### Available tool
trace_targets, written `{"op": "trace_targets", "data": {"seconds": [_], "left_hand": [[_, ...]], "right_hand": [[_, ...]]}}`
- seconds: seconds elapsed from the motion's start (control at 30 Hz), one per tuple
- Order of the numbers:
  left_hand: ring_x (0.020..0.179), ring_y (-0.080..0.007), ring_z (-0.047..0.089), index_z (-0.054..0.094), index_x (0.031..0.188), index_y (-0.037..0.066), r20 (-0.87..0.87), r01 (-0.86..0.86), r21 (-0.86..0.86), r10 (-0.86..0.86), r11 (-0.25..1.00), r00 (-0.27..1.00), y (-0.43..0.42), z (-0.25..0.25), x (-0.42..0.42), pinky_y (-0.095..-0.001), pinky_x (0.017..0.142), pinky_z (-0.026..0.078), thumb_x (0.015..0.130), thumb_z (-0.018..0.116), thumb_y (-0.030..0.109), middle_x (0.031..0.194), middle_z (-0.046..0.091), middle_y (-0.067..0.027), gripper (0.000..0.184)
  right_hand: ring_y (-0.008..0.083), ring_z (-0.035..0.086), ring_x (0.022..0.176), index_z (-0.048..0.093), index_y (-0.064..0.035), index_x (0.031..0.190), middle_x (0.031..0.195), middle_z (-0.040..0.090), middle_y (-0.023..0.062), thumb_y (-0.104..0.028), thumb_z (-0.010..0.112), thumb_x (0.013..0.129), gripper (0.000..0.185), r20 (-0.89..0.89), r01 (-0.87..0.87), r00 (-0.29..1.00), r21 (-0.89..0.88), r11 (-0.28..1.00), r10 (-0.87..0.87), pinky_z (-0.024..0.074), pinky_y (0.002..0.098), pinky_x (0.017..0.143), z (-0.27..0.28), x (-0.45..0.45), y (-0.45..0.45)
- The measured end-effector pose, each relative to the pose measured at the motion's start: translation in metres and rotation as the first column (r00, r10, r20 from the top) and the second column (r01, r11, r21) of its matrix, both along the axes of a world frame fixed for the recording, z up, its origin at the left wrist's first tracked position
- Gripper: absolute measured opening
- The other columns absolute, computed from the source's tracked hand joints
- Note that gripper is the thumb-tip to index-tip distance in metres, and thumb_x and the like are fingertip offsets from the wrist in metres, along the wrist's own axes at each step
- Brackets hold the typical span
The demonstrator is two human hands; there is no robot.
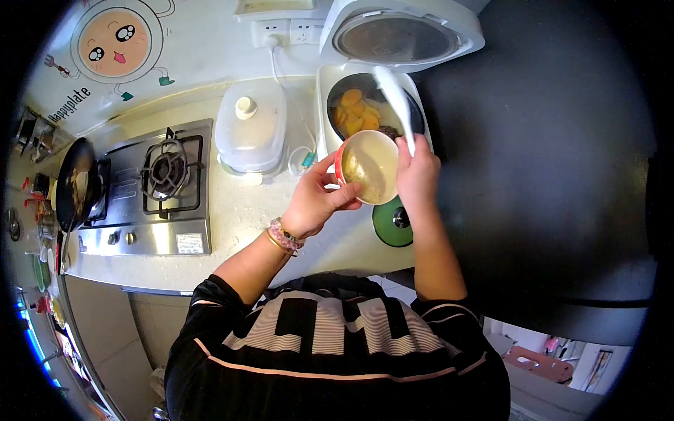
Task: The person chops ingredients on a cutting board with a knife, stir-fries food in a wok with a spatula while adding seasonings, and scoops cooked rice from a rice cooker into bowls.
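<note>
My left hand (321, 196) is closed on the rim and side of a small bowl (379, 165), red outside and pale inside, with some whitish food at its bottom. The bowl is tilted in front of an open rice cooker (325, 137). My right hand (419, 172) grips the handle of a white rice paddle (395, 102), whose blade points up over the cooker's pot. Inside the pot lie yellow-orange slices (357, 112), with pale rice and something dark beside them. The bowl hides the pot's near edge.
The cooker's raised lid (400, 35) stands behind the pot. A green lid with a black knob (392, 223) lies near my right forearm. To the left are a lidded translucent container (251, 133), a gas stove (154, 217) and a black pan (68, 189). A dark panel (540, 154) bounds the right.
</note>
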State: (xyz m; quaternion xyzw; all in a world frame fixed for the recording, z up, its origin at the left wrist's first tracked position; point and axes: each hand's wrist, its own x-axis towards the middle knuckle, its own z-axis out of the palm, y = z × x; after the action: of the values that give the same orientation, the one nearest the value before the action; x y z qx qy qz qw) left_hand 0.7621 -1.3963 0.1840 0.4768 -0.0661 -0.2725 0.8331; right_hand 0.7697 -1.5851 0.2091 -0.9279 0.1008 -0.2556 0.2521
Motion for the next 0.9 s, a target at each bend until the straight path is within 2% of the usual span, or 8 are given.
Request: {"op": "trace_targets", "data": {"seconds": [0.17,0.37,0.5,0.63,0.73,0.83,0.87,0.9], "left_hand": [[0.083,-0.0206,0.065,0.033,0.137,0.006,-0.066,0.001,-0.021,-0.003,1.000,0.998,0.002,-0.008,-0.002,-0.0297,0.070,0.058,0.085,0.063,0.008,0.106,0.060,-0.0118,0.060],[0.081,-0.0201,0.066,0.034,0.136,0.004,-0.146,-0.012,-0.068,0.002,0.998,0.989,0.030,-0.007,-0.009,-0.0284,0.068,0.058,0.088,0.060,0.011,0.100,0.062,-0.0122,0.055],[0.082,-0.0238,0.067,0.033,0.135,0.003,-0.372,-0.046,-0.262,-0.057,0.964,0.926,0.060,-0.016,-0.011,-0.0301,0.069,0.058,0.089,0.058,0.014,0.104,0.061,-0.0152,0.054],[0.085,-0.0233,0.066,0.030,0.139,0.007,-0.151,-0.110,0.027,0.113,0.994,0.982,0.066,-0.031,-0.015,-0.0320,0.071,0.058,0.087,0.060,0.009,0.105,0.061,-0.0151,0.060],[0.090,-0.0221,0.065,0.028,0.141,0.009,-0.167,-0.154,-0.004,0.151,0.988,0.974,0.068,-0.027,-0.015,-0.0321,0.073,0.058,0.085,0.062,0.005,0.106,0.061,-0.0140,0.066],[0.091,-0.0216,0.064,0.030,0.140,0.009,0.115,-0.223,0.118,0.209,0.968,0.971,0.071,-0.027,-0.011,-0.0316,0.073,0.057,0.083,0.063,0.001,0.108,0.060,-0.0140,0.066],[0.092,-0.0213,0.063,0.032,0.139,0.008,-0.119,-0.215,0.028,0.217,0.976,0.969,0.075,-0.029,-0.010,-0.0316,0.074,0.058,0.081,0.064,-0.002,0.111,0.059,-0.0150,0.067],[0.092,-0.0211,0.063,0.032,0.139,0.008,-0.039,-0.235,0.088,0.239,0.968,0.970,0.075,-0.028,-0.010,-0.0317,0.073,0.058,0.080,0.065,-0.002,0.111,0.059,-0.0149,0.068]], "right_hand": [[0.0155,0.062,0.068,0.056,0.0017,0.098,0.071,0.066,0.0084,-0.011,0.054,0.089,0.016,-0.033,0.026,0.999,0.375,0.927,-0.015,0.0464,0.0302,0.067,0.013,0.001,-0.016],[0.0223,0.063,0.081,0.048,0.0005,0.117,0.086,0.065,0.0131,-0.013,0.056,0.089,0.033,-0.158,0.047,0.987,0.410,0.911,0.020,0.0473,0.0353,0.075,0.005,0.009,-0.071],[0.0356,0.063,0.083,0.053,-0.0025,0.112,0.091,0.065,0.0184,-0.011,0.053,0.088,0.025,-0.226,-0.037,0.974,-0.169,0.985,-0.002,0.0476,0.0449,0.073,0.019,0.022,-0.079],[0.0379,0.062,0.089,0.060,-0.0040,0.104,0.094,0.065,0.0201,-0.011,0.047,0.086,0.023,-0.451,-0.091,0.882,-0.445,0.891,-0.135,0.0485,0.0476,0.076,0.012,0.063,-0.074],[0.0369,0.063,0.090,0.063,-0.0026,0.099,0.094,0.065,0.0204,-0.011,0.047,0.084,0.024,-0.521,-0.143,0.837,-0.507,0.850,-0.170,0.0493,0.0469,0.077,0.008,0.085,-0.064],[0.0359,0.063,0.091,0.064,-0.0008,0.095,0.095,0.065,0.0208,-0.009,0.047,0.084,0.022,-0.546,-0.158,0.825,-0.469,0.869,-0.144,0.0499,0.0458,0.078,-0.005,0.100,-0.061],[0.0369,0.063,0.091,0.065,-0.0001,0.094,0.097,0.064,0.0219,-0.008,0.049,0.082,0.021,-0.502,-0.130,0.857,-0.422,0.897,-0.112,0.0500,0.0450,0.079,-0.014,0.105,-0.064],[0.0368,0.062,0.091,0.065,-0.0007,0.092,0.095,0.064,0.0215,-0.009,0.050,0.082,0.020,-0.495,-0.127,0.864,-0.380,0.916,-0.086,0.0497,0.0450,0.078,-0.024,0.111,-0.067]]}}
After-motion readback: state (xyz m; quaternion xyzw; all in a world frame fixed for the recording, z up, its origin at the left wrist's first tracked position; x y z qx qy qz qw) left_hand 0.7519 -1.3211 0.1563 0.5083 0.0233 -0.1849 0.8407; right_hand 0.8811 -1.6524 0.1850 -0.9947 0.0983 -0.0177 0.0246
